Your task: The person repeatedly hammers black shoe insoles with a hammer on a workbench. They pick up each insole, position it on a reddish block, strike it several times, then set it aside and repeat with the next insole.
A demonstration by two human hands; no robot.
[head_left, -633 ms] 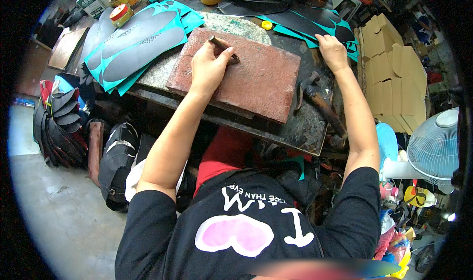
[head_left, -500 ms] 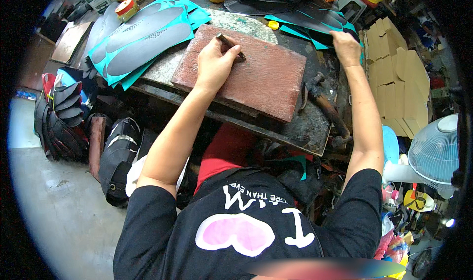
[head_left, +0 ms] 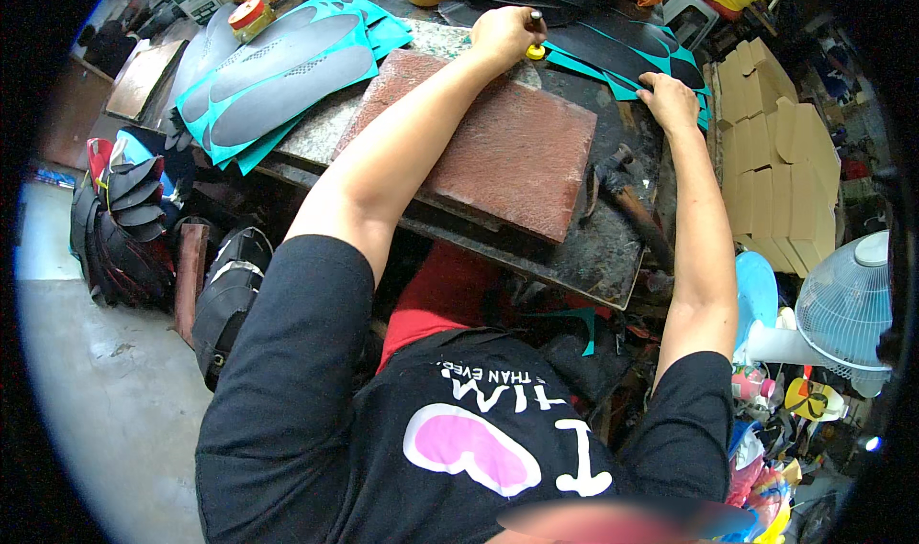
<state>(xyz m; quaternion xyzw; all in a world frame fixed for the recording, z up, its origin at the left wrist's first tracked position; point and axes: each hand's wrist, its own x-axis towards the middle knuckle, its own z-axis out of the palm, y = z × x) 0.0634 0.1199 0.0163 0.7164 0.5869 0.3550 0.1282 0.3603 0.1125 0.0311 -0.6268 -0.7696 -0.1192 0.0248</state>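
My left hand [head_left: 502, 41] is closed around a short dark stick-like tool [head_left: 536, 18] with a shiny end; its exact kind is not clear. It is raised past the far edge of a reddish-brown board [head_left: 517, 152] lying on the workbench. At the right, the curled fingers of my right hand [head_left: 673, 104] grip the near edge of a teal sheet [head_left: 622, 92]. Black sole-shaped pieces [head_left: 613, 54] lie on the teal sheets there. A yellow cap [head_left: 535, 52] sits just below my left hand.
More teal sheets with dark sole shapes [head_left: 287, 85] spread at the left of the bench. A hammer [head_left: 632, 199] lies right of the board. Tan cardboard [head_left: 780, 161] and a fan [head_left: 847, 295] stand to the right, and a red-lidded jar [head_left: 251, 18] at far left.
My left hand has moved from above the board, up and right, with the dark tool still in it. My right hand has come slightly nearer to me along the teal sheets.
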